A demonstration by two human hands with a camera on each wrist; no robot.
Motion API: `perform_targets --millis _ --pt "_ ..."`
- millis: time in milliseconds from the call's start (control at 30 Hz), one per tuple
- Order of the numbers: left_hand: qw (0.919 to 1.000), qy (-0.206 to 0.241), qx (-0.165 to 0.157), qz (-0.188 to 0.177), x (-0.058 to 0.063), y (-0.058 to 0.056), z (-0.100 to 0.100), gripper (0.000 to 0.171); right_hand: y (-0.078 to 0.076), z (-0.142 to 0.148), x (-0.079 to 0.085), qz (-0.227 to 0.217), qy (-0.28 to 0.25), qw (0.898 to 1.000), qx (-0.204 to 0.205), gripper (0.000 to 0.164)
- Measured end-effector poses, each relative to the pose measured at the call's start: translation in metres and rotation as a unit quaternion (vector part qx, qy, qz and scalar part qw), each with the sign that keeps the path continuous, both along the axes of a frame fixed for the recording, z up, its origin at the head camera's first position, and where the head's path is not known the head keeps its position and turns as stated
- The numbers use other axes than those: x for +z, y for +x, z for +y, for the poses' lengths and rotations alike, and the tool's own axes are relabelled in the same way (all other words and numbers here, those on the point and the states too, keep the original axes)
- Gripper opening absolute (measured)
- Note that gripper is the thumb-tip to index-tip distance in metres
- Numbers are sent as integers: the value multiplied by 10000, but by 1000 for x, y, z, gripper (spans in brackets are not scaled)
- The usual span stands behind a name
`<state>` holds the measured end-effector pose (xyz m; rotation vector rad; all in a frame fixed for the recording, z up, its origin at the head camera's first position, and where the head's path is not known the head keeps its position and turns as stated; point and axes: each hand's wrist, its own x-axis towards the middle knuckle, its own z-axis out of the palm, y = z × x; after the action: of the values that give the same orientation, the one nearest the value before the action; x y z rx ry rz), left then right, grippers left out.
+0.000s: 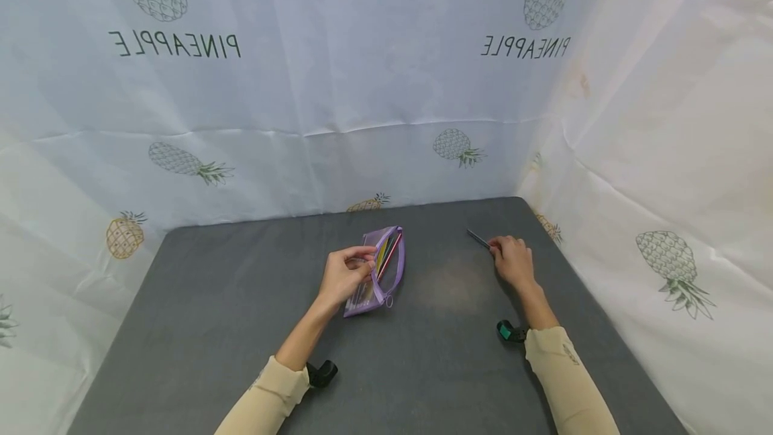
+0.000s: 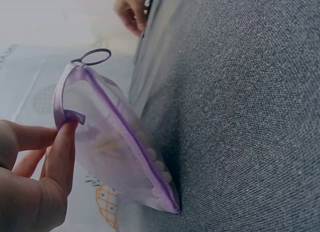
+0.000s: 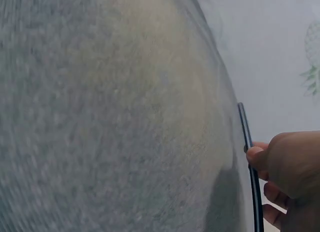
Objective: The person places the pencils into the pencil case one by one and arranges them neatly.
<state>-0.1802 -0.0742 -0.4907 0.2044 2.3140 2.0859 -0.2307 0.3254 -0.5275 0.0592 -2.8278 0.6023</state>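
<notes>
My left hand (image 1: 344, 277) pinches the open rim of a purple mesh pencil case (image 1: 400, 272) between thumb and fingers. In the left wrist view the see-through case (image 2: 125, 137) tilts up from the table, a ring-shaped zip pull (image 2: 96, 56) at its upper end. Inside it, the head view shows a red pencil (image 1: 390, 257) beside something yellow and dark items. Off to the right, my right hand (image 1: 513, 260) grips a thin dark pencil (image 1: 478, 239) just above or at the tabletop. The right wrist view has this pencil (image 3: 244, 122) running lengthwise between thumb and fingers.
A dark grey cloth-covered table (image 1: 241, 327) lies under both hands. White curtain (image 1: 362, 86) with pineapple prints rises behind it and along the sides. Each wrist wears a small black camera mount, the left one (image 1: 323, 373) near the tabletop.
</notes>
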Motion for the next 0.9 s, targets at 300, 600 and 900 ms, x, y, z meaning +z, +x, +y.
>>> perform_targets --millis 300,600,900 --pt "10000 17 19 -24 -1 -1 1 28 6 -23 16 749 -618 9934 604 23" --pt "9999 120 -37 59 0 -4 4 29 7 -64 38 712 -2308 9639 1116 26" --pt "9999 132 33 -30 1 -2 6 29 5 -117 50 -107 -3861 9187 822 33"
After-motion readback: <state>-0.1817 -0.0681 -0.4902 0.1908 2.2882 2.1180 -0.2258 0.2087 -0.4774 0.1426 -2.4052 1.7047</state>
